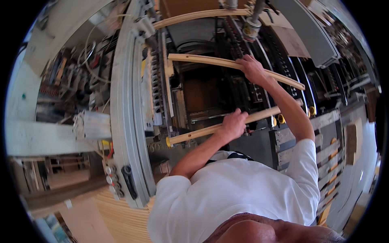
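My left hand (234, 124) is closed around a long pale wooden strip (198, 133) near its middle. This strip lies across the near side of a machine frame, with a small hole near its left end. Farther out, my right hand (252, 69) grips a second wooden strip (206, 60) from above, right of its middle. That strip slants down toward the right and also has a small hole near its left end. My palms hide the parts of both strips under them.
A third wooden strip (202, 15) spans the far side. Left of my hands runs a grey metal beam (129, 109). A metal cylinder (251, 30) hangs above the far right. Black rails (279, 56) with shiny edges lie right, and a slatted wooden pallet (324, 150) stands nearer.
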Demonstrator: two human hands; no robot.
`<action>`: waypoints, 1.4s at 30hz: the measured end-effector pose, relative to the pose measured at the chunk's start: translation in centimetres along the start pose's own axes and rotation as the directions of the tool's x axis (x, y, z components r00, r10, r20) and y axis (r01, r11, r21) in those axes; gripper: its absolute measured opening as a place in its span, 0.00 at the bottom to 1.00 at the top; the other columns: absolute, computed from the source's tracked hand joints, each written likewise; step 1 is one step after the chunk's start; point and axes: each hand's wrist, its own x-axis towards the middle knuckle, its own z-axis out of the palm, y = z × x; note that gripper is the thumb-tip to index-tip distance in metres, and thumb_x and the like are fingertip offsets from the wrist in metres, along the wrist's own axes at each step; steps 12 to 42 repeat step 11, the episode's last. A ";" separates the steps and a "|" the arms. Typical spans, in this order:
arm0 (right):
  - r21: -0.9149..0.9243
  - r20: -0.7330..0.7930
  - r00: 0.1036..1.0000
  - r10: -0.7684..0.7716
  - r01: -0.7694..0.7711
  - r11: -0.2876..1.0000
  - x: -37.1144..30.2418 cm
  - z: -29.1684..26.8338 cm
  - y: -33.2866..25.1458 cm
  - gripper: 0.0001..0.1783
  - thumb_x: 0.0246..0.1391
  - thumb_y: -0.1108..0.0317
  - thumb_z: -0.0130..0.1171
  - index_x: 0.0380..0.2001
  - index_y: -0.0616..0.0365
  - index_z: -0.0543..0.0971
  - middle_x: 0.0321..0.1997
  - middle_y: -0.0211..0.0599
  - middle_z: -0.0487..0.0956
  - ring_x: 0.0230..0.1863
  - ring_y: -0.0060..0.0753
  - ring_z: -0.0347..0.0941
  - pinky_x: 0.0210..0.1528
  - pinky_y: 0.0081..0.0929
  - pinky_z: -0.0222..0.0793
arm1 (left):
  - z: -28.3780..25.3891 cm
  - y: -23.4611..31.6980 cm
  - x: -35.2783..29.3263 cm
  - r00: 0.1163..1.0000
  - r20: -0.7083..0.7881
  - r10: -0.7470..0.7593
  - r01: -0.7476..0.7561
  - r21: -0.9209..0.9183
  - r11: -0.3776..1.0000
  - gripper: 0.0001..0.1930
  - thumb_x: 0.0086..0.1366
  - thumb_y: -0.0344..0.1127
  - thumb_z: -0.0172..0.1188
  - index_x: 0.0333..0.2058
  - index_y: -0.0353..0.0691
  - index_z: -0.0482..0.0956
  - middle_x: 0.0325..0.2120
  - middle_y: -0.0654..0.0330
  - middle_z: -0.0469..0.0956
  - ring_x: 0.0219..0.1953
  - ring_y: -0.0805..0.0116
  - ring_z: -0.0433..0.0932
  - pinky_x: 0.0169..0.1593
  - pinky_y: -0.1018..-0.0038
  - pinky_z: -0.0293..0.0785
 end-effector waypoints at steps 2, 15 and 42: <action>0.001 -0.040 0.994 -0.104 0.104 0.995 4.1 3.1 0.3 0.22 0.47 0.77 0.57 0.49 0.53 0.76 0.45 0.42 0.73 0.52 0.51 0.68 0.52 0.42 0.69 | 0.6 0.9 -2.2 1.000 -0.004 -0.020 0.020 -0.008 1.000 0.17 0.55 0.31 0.64 0.45 0.42 0.75 0.40 0.51 0.72 0.43 0.48 0.76 0.46 0.56 0.74; -0.171 -0.047 0.998 -0.050 0.042 0.984 16.5 10.2 4.0 0.12 0.50 0.66 0.59 0.40 0.51 0.80 0.41 0.40 0.77 0.47 0.49 0.74 0.47 0.45 0.73 | -1.2 3.8 -11.2 0.897 -0.013 -0.442 0.442 -0.008 0.897 0.23 0.57 0.39 0.62 0.53 0.44 0.73 0.43 0.55 0.72 0.50 0.55 0.74 0.51 0.60 0.71; -0.171 -0.047 0.998 -0.050 0.042 0.984 16.5 10.2 4.0 0.12 0.50 0.66 0.59 0.40 0.51 0.80 0.41 0.40 0.77 0.47 0.49 0.74 0.47 0.45 0.73 | -1.2 3.8 -11.2 0.897 -0.013 -0.442 0.442 -0.008 0.897 0.23 0.57 0.39 0.62 0.53 0.44 0.73 0.43 0.55 0.72 0.50 0.55 0.74 0.51 0.60 0.71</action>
